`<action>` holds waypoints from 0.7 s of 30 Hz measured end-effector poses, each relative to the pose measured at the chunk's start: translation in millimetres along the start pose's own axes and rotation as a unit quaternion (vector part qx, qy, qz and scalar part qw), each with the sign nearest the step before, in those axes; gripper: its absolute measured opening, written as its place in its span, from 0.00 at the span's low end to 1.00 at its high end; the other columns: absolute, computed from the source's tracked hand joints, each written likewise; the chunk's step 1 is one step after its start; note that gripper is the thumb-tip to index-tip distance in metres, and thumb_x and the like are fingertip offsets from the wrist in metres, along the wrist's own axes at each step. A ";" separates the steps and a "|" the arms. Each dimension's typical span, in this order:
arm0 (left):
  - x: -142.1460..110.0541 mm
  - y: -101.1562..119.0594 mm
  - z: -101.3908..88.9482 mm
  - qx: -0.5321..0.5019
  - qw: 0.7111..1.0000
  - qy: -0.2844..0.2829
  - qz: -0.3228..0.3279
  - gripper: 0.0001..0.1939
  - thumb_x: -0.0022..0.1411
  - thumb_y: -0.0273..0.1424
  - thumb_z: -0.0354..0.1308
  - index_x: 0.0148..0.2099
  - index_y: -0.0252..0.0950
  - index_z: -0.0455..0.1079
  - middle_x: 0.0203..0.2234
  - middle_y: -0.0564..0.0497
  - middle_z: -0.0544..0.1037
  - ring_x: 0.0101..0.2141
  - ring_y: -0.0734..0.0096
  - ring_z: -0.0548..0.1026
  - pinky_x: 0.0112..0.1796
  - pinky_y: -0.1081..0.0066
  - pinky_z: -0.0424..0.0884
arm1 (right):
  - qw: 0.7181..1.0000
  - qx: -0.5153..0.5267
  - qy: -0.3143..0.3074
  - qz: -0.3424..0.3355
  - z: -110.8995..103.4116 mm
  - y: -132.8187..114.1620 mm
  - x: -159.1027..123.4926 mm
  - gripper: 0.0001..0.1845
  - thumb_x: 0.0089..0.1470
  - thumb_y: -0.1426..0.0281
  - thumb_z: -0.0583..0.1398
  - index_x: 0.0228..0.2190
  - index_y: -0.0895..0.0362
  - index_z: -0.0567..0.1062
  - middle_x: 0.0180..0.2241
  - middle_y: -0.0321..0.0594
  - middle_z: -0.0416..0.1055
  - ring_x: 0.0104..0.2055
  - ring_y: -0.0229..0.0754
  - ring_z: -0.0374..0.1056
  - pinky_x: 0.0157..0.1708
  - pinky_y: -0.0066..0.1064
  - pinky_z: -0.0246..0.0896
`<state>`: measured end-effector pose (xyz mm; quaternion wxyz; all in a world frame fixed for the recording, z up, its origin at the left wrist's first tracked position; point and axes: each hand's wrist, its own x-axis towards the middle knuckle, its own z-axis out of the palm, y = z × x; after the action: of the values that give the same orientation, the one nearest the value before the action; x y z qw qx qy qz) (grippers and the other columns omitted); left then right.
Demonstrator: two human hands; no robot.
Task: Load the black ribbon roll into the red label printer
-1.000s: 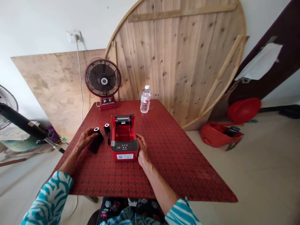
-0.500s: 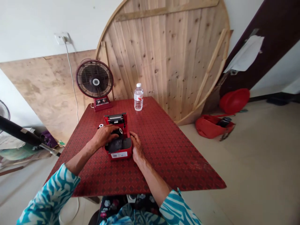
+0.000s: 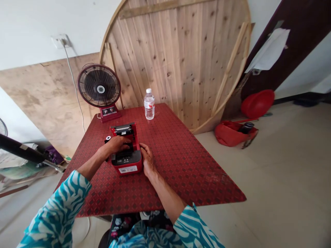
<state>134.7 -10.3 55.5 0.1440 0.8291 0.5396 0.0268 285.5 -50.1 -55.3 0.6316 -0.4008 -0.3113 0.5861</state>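
**Left hand inside the raised-lid red printer, right hand at its side**

Our left hand reaches palm-down over the left wall of the printer into its compartment, fingers bent over a dark material; we cannot tell whether they pinch it. Our right hand lies along the right wall, fingers lightly curved against it; whether it grips, we cannot tell.

The printer stands on the left half of the surface, its lid tipped up at the back. The white sticker on its front carries printed lines and dark, code-like blocks, too small for us to read. The marks on the black panel are just as tiny. A small black roll with a white core stands just left of the printer.

The left edge of the surface runs near that roll; toward the right edge we have a broad stretch of red patterned cover, and a shorter one toward the near edge. Near the far edge stands a bottle, upright, its red-and-white label illegible to us. At the far left corner is a fan with a round badge, its lettering unreadable.
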 end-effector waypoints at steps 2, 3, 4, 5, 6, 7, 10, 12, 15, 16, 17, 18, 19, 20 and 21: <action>-19.2 -3.1 -5.5 -0.074 0.996 0.043 0.014 0.15 0.61 0.35 0.55 0.48 0.41 0.76 0.45 0.50 0.80 0.45 0.61 0.77 0.46 0.68 0.70 | 1.000 0.011 -0.001 0.007 1.0 -1.2 -1.2 0.16 0.45 0.60 0.61 0.37 0.52 0.77 0.37 0.35 0.78 0.39 0.42 0.69 0.38 0.32 0.62; -30.8 -3.7 -7.2 -0.110 0.992 0.069 0.012 0.17 0.63 0.38 0.52 0.50 0.40 0.75 0.45 0.50 0.80 0.45 0.61 0.77 0.46 0.68 0.70 | 1.000 0.019 -0.004 0.013 1.5 -1.6 -1.6 0.16 0.45 0.60 0.61 0.37 0.52 0.77 0.36 0.35 0.78 0.37 0.42 0.69 0.37 0.32 0.62; -42.9 -3.4 -7.9 -0.133 0.987 0.089 0.002 0.19 0.63 0.41 0.51 0.50 0.40 0.75 0.44 0.49 0.80 0.44 0.61 0.77 0.45 0.68 0.71 | 0.999 0.027 -0.006 0.020 1.8 -1.7 -1.9 0.16 0.45 0.61 0.61 0.37 0.52 0.77 0.34 0.35 0.77 0.36 0.42 0.69 0.36 0.32 0.62; -54.4 -2.5 -7.3 -0.145 0.985 0.098 -0.008 0.20 0.63 0.43 0.52 0.50 0.40 0.75 0.43 0.49 0.81 0.43 0.60 0.77 0.43 0.68 0.72 | 0.999 0.031 -0.008 0.024 1.9 -1.6 -2.0 0.16 0.45 0.61 0.61 0.37 0.51 0.77 0.33 0.34 0.77 0.35 0.42 0.69 0.36 0.32 0.62; -64.7 -0.9 -5.4 -0.148 0.983 0.104 -0.013 0.21 0.61 0.45 0.53 0.50 0.40 0.75 0.42 0.49 0.81 0.42 0.60 0.78 0.42 0.68 0.72 | 0.999 0.033 -0.009 0.025 1.8 -1.2 -1.9 0.16 0.44 0.61 0.61 0.37 0.51 0.77 0.32 0.34 0.77 0.35 0.42 0.69 0.35 0.32 0.62; -73.0 1.1 -2.2 -0.146 0.983 0.109 -0.009 0.22 0.59 0.45 0.56 0.50 0.40 0.75 0.42 0.49 0.81 0.41 0.60 0.78 0.41 0.68 0.72 | 0.999 0.032 -0.008 0.024 1.5 -0.6 -1.5 0.16 0.44 0.61 0.61 0.37 0.52 0.77 0.32 0.34 0.77 0.35 0.42 0.69 0.35 0.31 0.62; -83.5 6.4 12.4 -0.119 0.980 0.155 0.040 0.19 0.58 0.42 0.59 0.49 0.40 0.74 0.42 0.48 0.80 0.39 0.62 0.78 0.41 0.67 0.72 | 1.000 0.023 -0.002 0.017 0.1 1.5 0.1 0.17 0.43 0.60 0.62 0.37 0.52 0.76 0.34 0.35 0.78 0.35 0.42 0.69 0.35 0.31 0.62; -80.6 7.8 22.4 -0.093 0.971 0.206 0.072 0.13 0.62 0.38 0.56 0.45 0.39 0.75 0.39 0.48 0.80 0.38 0.65 0.78 0.42 0.68 0.71 | 1.000 0.020 0.000 0.015 -0.6 2.1 0.7 0.18 0.43 0.60 0.62 0.37 0.53 0.76 0.34 0.35 0.78 0.35 0.42 0.69 0.35 0.31 0.62; -73.6 8.6 31.1 -0.053 0.957 0.264 0.108 0.10 0.66 0.33 0.52 0.40 0.38 0.74 0.33 0.49 0.80 0.35 0.69 0.78 0.41 0.69 0.70 | 1.000 0.013 0.002 0.015 -1.0 1.7 0.4 0.18 0.42 0.60 0.62 0.37 0.53 0.77 0.34 0.35 0.78 0.35 0.41 0.69 0.35 0.31 0.62; -72.9 9.4 32.2 -0.042 0.953 0.274 0.120 0.09 0.66 0.32 0.52 0.39 0.38 0.74 0.32 0.50 0.80 0.35 0.69 0.78 0.41 0.69 0.70 | 1.000 0.012 0.002 0.014 -1.0 1.4 0.2 0.18 0.43 0.60 0.62 0.37 0.53 0.77 0.34 0.35 0.78 0.35 0.41 0.69 0.35 0.31 0.63; -73.6 10.7 32.5 -0.034 0.949 0.284 0.133 0.09 0.66 0.32 0.52 0.39 0.38 0.74 0.32 0.50 0.80 0.35 0.69 0.78 0.41 0.69 0.70 | 1.000 0.010 0.001 0.012 -1.0 1.0 0.0 0.18 0.43 0.60 0.62 0.37 0.53 0.77 0.34 0.35 0.78 0.35 0.41 0.69 0.36 0.31 0.63; -75.6 12.6 32.4 -0.026 0.945 0.294 0.142 0.08 0.66 0.31 0.53 0.39 0.38 0.74 0.33 0.49 0.80 0.36 0.69 0.78 0.41 0.69 0.69 | 1.000 0.008 0.002 0.009 -1.0 0.7 0.0 0.17 0.43 0.60 0.62 0.37 0.53 0.77 0.34 0.34 0.78 0.35 0.41 0.69 0.36 0.31 0.63; -78.8 14.9 32.3 -0.018 0.941 0.301 0.150 0.08 0.66 0.31 0.53 0.38 0.38 0.74 0.34 0.49 0.80 0.37 0.69 0.78 0.42 0.68 0.69 | 1.000 0.007 0.003 0.005 -0.9 0.5 0.1 0.17 0.43 0.61 0.62 0.37 0.53 0.77 0.34 0.34 0.78 0.35 0.41 0.69 0.36 0.31 0.63; -82.7 17.5 32.4 -0.009 0.938 0.308 0.156 0.08 0.66 0.31 0.53 0.38 0.38 0.74 0.36 0.49 0.80 0.38 0.69 0.77 0.44 0.67 0.69 | 1.000 0.005 0.003 0.001 -0.8 0.3 0.3 0.16 0.44 0.61 0.61 0.37 0.53 0.77 0.34 0.34 0.78 0.36 0.41 0.69 0.37 0.31 0.63; -87.1 20.3 33.0 -0.001 0.936 0.314 0.159 0.08 0.66 0.31 0.53 0.38 0.39 0.74 0.37 0.48 0.80 0.39 0.69 0.77 0.45 0.66 0.68 | 1.000 0.005 0.005 -0.001 -0.7 0.3 0.6 0.16 0.43 0.61 0.61 0.36 0.53 0.77 0.34 0.35 0.78 0.36 0.41 0.69 0.37 0.31 0.63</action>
<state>123.1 -103.5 39.0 -0.0387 0.8532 0.4185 0.3089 286.0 -49.6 -56.0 0.6358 -0.3997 -0.3056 0.5853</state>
